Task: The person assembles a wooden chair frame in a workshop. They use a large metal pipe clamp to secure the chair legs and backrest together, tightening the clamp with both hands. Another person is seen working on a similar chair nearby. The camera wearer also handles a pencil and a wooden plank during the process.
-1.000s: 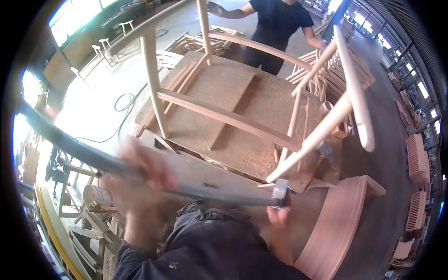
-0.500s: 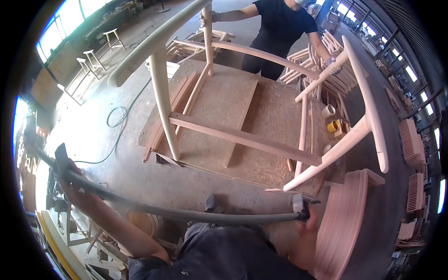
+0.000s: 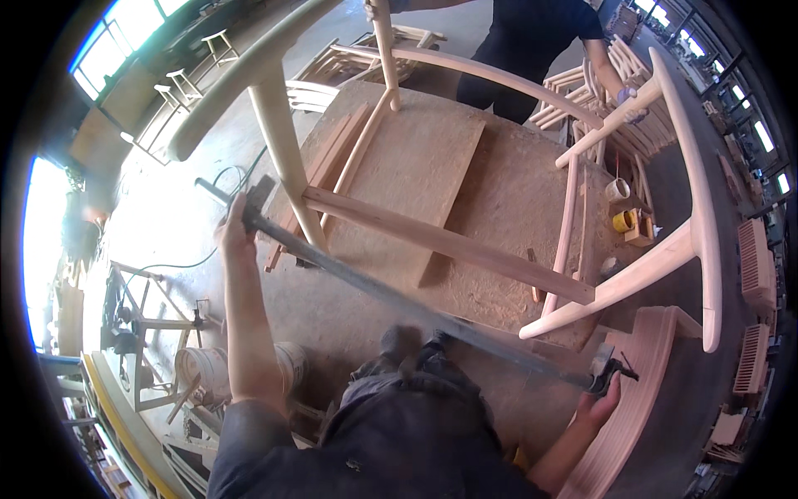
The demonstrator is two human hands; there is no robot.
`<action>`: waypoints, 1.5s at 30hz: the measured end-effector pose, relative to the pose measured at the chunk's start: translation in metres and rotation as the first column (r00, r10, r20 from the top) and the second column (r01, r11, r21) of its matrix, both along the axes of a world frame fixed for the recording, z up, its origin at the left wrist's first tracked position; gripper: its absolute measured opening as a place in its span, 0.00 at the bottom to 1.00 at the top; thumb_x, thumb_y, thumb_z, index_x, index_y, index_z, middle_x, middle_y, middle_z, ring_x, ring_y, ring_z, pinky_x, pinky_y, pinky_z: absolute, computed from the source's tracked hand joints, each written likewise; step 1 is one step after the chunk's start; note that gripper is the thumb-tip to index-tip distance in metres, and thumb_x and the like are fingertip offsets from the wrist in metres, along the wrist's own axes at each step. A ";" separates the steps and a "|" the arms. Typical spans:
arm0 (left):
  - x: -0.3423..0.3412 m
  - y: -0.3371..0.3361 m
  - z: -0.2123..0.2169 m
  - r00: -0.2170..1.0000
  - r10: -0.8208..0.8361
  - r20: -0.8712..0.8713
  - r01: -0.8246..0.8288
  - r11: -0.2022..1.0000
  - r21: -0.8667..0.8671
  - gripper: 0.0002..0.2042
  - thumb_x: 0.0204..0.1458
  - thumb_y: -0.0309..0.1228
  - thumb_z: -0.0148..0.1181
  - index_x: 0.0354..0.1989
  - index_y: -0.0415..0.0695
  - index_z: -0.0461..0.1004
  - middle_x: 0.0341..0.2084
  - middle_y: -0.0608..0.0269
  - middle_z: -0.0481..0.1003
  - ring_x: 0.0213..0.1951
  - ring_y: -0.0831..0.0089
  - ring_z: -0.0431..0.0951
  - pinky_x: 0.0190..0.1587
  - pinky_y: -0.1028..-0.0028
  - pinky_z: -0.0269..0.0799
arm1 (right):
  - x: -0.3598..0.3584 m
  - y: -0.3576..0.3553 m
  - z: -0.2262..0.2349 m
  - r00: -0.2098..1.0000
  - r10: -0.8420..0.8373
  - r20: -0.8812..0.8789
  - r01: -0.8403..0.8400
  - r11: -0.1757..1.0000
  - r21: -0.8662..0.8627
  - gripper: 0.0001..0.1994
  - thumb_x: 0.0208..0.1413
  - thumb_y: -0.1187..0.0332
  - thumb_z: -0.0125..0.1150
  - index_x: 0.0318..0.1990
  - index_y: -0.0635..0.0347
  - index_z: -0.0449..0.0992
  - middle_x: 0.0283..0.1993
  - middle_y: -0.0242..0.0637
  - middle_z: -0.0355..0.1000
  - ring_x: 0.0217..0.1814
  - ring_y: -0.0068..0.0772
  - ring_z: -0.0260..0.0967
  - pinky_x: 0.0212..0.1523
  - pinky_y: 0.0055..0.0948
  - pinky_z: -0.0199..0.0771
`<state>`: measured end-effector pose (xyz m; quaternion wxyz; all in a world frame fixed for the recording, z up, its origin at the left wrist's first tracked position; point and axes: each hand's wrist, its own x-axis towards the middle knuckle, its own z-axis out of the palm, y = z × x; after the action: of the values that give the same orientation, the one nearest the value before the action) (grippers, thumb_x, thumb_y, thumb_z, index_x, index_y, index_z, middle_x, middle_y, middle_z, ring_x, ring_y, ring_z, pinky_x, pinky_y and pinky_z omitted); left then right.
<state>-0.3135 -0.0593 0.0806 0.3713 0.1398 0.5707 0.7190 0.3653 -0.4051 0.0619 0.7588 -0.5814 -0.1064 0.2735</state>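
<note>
A long dark metal bar clamp [image 3: 391, 295] stretches across in front of me. My left hand [image 3: 235, 229] grips its far end beside a pale leg of an unfinished wooden chair frame [image 3: 449, 243]. My right hand [image 3: 600, 397] holds the clamp's head at the lower right, under the chair's curved arm [image 3: 702, 216]. The chair stands on a chipboard workbench [image 3: 507, 191].
Another person in dark clothes [image 3: 540, 41] stands at the far side of the bench, a hand on the chair frame. A tape roll [image 3: 623, 221] and a small cup [image 3: 617, 190] sit on the bench at right. Stacked curved chair parts [image 3: 640, 416] lie lower right, stools [image 3: 191, 66] far left.
My left hand has swung the clamp's far end up from the lower left toward the chair leg. The right hand stays on the clamp head.
</note>
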 end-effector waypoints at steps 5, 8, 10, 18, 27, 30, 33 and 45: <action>-0.104 0.047 -0.126 0.879 -0.418 -0.230 0.458 0.873 0.167 0.26 0.64 0.44 0.56 0.60 0.32 0.71 0.53 0.53 0.78 0.54 0.63 0.79 0.61 0.63 0.70 | 0.045 0.052 -0.015 0.980 0.109 -0.169 -0.096 0.992 0.080 0.19 0.64 0.65 0.56 0.59 0.64 0.73 0.55 0.43 0.75 0.57 0.40 0.74 0.59 0.40 0.74; -0.110 0.061 -0.132 0.853 -0.522 0.016 0.507 0.835 0.214 0.25 0.66 0.43 0.50 0.62 0.35 0.69 0.56 0.52 0.76 0.59 0.63 0.75 0.65 0.62 0.66 | 0.040 0.083 0.005 0.981 0.119 -0.153 -0.119 0.993 0.012 0.18 0.61 0.68 0.57 0.57 0.63 0.71 0.52 0.41 0.76 0.55 0.38 0.75 0.56 0.39 0.76; -0.077 0.059 -0.125 0.867 -0.498 0.031 0.488 0.859 0.154 0.21 0.63 0.42 0.57 0.57 0.39 0.74 0.49 0.57 0.80 0.50 0.67 0.80 0.57 0.67 0.74 | 0.061 0.075 -0.007 0.971 0.195 0.140 -0.191 0.981 -0.046 0.18 0.61 0.68 0.58 0.57 0.63 0.71 0.51 0.40 0.77 0.56 0.38 0.75 0.57 0.38 0.76; -0.059 0.030 -0.090 0.961 -0.254 0.105 0.231 0.954 0.193 0.17 0.68 0.36 0.46 0.49 0.31 0.72 0.45 0.49 0.77 0.50 0.59 0.78 0.60 0.60 0.72 | 0.054 0.112 0.004 0.915 0.121 -0.386 -0.089 0.991 0.099 0.19 0.66 0.67 0.54 0.58 0.72 0.70 0.56 0.47 0.75 0.58 0.41 0.73 0.60 0.39 0.73; 0.019 0.023 -0.057 0.916 0.363 -0.170 -0.355 0.932 0.080 0.35 0.67 0.56 0.34 0.58 0.31 0.68 0.48 0.46 0.75 0.47 0.55 0.79 0.48 0.61 0.79 | 0.045 0.118 0.009 0.948 0.072 -0.311 -0.084 0.996 -0.024 0.17 0.65 0.68 0.55 0.53 0.74 0.72 0.51 0.48 0.76 0.54 0.42 0.75 0.59 0.41 0.74; 0.005 0.020 -0.070 0.921 0.363 -0.145 -0.366 0.930 0.000 0.38 0.67 0.54 0.32 0.59 0.23 0.65 0.46 0.38 0.74 0.46 0.53 0.78 0.44 0.60 0.79 | 0.040 0.134 0.019 0.962 -0.008 -0.274 -0.012 0.997 -0.072 0.16 0.65 0.67 0.55 0.53 0.72 0.73 0.52 0.46 0.76 0.54 0.40 0.75 0.59 0.40 0.74; -0.009 0.038 -0.092 0.923 0.322 -0.210 -0.330 0.944 -0.001 0.37 0.68 0.55 0.34 0.59 0.25 0.66 0.45 0.43 0.75 0.44 0.58 0.78 0.44 0.64 0.78 | 0.079 0.100 -0.046 0.987 0.018 0.161 0.012 0.983 -0.181 0.15 0.65 0.65 0.55 0.52 0.67 0.75 0.52 0.44 0.77 0.54 0.39 0.75 0.60 0.40 0.74; 0.050 0.033 -0.053 0.938 0.313 -0.148 -0.312 0.950 0.033 0.31 0.69 0.54 0.40 0.50 0.31 0.71 0.37 0.55 0.77 0.36 0.67 0.79 0.38 0.72 0.76 | 0.044 0.126 -0.011 0.934 -0.004 -0.357 0.010 1.000 0.015 0.22 0.61 0.62 0.62 0.58 0.68 0.72 0.60 0.42 0.73 0.61 0.41 0.71 0.64 0.39 0.70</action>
<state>-0.2635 -0.0259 0.0278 0.2075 0.1032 0.6088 0.7588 0.4094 -0.2793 0.0514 0.7712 -0.5162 0.0329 0.3711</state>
